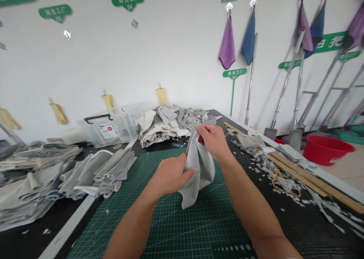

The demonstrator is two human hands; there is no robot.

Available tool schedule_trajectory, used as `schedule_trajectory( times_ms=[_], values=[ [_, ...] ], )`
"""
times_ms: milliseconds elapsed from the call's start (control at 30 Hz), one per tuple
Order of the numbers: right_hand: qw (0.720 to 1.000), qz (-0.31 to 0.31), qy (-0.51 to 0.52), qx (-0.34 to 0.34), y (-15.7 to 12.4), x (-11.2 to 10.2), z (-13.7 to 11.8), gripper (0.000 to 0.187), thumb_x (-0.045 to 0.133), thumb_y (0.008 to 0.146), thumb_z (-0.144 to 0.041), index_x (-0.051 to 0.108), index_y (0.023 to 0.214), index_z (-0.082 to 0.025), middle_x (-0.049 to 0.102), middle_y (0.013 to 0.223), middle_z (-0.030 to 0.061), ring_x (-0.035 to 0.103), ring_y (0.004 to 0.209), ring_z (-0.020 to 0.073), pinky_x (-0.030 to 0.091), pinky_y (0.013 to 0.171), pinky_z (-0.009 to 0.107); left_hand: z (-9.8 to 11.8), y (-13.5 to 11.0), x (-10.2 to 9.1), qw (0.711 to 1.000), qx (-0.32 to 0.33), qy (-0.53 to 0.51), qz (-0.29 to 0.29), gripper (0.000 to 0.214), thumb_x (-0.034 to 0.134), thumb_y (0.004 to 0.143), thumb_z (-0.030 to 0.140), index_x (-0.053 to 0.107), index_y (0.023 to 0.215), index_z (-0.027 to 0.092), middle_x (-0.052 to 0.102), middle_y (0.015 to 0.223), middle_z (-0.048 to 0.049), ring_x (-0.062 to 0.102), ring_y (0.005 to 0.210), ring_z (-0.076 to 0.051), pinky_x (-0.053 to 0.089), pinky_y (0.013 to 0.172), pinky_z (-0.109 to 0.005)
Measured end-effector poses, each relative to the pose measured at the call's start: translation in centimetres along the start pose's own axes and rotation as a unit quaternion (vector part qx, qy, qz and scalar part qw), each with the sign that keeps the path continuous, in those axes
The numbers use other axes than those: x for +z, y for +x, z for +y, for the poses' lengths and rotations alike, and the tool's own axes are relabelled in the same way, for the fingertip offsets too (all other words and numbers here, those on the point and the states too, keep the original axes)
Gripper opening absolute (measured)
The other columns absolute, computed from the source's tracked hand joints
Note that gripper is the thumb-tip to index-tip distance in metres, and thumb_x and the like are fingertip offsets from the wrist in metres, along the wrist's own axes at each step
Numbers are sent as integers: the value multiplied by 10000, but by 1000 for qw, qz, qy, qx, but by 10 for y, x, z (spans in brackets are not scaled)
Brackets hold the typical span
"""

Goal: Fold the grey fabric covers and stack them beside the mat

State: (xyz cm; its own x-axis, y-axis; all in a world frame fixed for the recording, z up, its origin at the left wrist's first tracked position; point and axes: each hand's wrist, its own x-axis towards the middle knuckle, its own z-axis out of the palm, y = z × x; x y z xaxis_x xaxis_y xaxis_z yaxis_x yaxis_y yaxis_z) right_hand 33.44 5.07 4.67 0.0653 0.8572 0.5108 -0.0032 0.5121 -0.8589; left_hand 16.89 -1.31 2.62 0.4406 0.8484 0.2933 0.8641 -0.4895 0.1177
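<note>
A piece of grey fabric (pixel 199 168) hangs in loose folds above the green cutting mat (pixel 159 228). My right hand (pixel 213 138) pinches its upper edge between thumb and fingers. Lower on the left side, my left hand (pixel 173 173) grips the same piece, thumb across the front and fingers partly hidden behind it. Beyond my hands lies a heap of crumpled grey and cream fabric pieces (pixel 170 119). A small blue tool (pixel 177 145), perhaps a cutter or snips, rests at the mat's far edge.
Folded fabric stacks (pixel 110 172) lie at left, with a clear plastic box (pixel 113 128) behind them. To the right are wooden strips (pixel 301 168), brass-coloured scissor handles (pixel 277 181) and fabric scraps (pixel 264 160). A red basin (pixel 327 149) stands beyond the table's right edge.
</note>
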Motion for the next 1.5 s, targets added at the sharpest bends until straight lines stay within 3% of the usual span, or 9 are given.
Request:
schedule_trajectory(
  times_ms=[367,500,567,633,733,900,1133,1300,1500],
  values=[
    [993,-96,-39,-54,-5,-2,0,272,524,798,-375,538,612,-178,459,478,-39,406,450,93,313,451,218,7,-15,-19,909,186,-345,-140,520,615,764,291,480,1257,202,648,1069,-76,621,920,-180,480,738,-256],
    [981,-178,-7,-82,-11,-12,-7,281,550,773,-419,544,631,-177,458,535,-28,387,496,95,315,483,224,-8,-11,-13,914,78,-395,42,209,484,856,281,634,946,166,633,694,-20,580,572,-107,457,544,-216],
    [976,-202,6,-84,-13,-17,-10,306,570,750,-453,552,626,-174,470,543,-19,391,500,98,316,485,228,-15,-6,-11,904,35,-385,183,187,515,841,278,623,945,167,625,723,-25,574,617,-113,457,571,-224],
    [970,-230,18,-75,-15,-19,-12,332,589,725,-485,562,618,-171,490,543,-12,405,497,102,323,484,232,-17,-3,-10,897,42,-376,228,233,550,817,256,601,1031,176,640,900,-61,594,804,-150,473,668,-248],
    [957,-281,40,-62,-16,-20,-13,338,604,711,-496,588,635,-167,531,561,2,436,496,107,339,484,234,-12,0,-12,894,93,-412,150,279,541,820,242,573,1089,176,608,1057,-86,568,961,-183,471,741,-268],
    [955,-289,38,-56,-17,-21,-13,341,608,708,-499,603,637,-165,552,563,9,448,490,107,348,477,233,-6,0,-8,877,119,-466,-2,211,579,795,338,606,839,133,592,754,-35,541,697,-133,430,636,-239],
    [955,-290,26,-60,-19,-21,-15,328,607,694,-487,608,622,-167,550,552,8,438,473,102,342,460,230,-6,4,10,776,56,-626,-57,498,600,685,589,620,874,129,579,730,-56,526,645,-155,432,594,-265],
    [948,-304,37,-84,-20,-17,-17,261,591,717,-406,601,609,-168,532,549,-6,430,477,92,341,466,223,2,4,18,704,33,-704,-85,466,663,645,508,641,937,145,625,794,-65,555,650,-159,423,608,-270],
    [947,-312,12,-81,-22,-16,-20,272,587,708,-418,591,597,-169,526,553,-4,428,493,95,346,474,224,-8,3,22,715,10,-696,-69,467,680,554,554,605,757,140,572,643,-44,514,533,-146,400,522,-275]
  ],
)
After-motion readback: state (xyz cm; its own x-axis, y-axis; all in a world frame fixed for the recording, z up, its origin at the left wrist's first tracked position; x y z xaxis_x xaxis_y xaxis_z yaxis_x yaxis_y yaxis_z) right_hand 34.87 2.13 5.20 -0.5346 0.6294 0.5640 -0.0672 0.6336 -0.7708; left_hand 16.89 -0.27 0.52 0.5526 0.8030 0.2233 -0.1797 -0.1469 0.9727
